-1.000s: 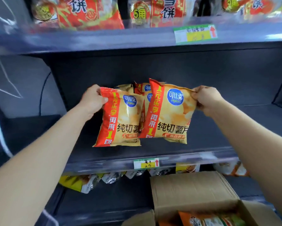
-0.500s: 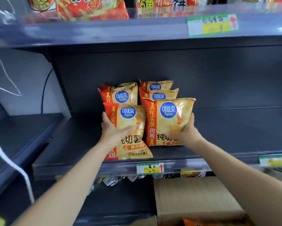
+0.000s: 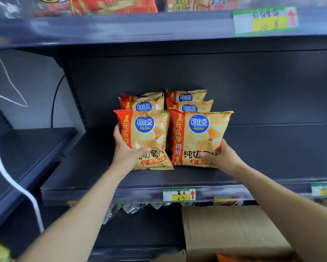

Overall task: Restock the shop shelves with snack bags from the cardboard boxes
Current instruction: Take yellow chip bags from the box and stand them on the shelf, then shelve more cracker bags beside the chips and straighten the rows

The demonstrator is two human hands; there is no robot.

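**Two puffed crisp bags being stood up at the front of the shelf**

The person is standing close to the dark shelf (image 3: 272, 157) and working both arms at once. The left hand (image 3: 126, 154) is gripping the left front bag (image 3: 149, 133) low on its outer edge, thumb lying across the printed face and fingers curling round the side. The right hand (image 3: 222, 157) is holding the right front bag (image 3: 200, 133) at its lower outer corner in the same way, thumb on the front and the other fingers hidden behind the pack. Both bags are standing upright side by side, touching, bottoms on the shelf, just in front of the rear bags (image 3: 189, 106) that are lined up in two short rows behind them.

These packs are looking light and air-filled to me: the foil is bulging and catching the light, so they are probably going to feel slick and springy, not stiff. I am guessing that a hard squeeze would crush the crisps inside, and that a bag let go off balance would tip forward. Taking them low at the outer edges, as the hands are doing, seems the sensible hold, since it is steadying the base while leaving the faces showing.

Below the price label (image 3: 179, 195) the cardboard box (image 3: 230, 229) is waiting on the lower level.
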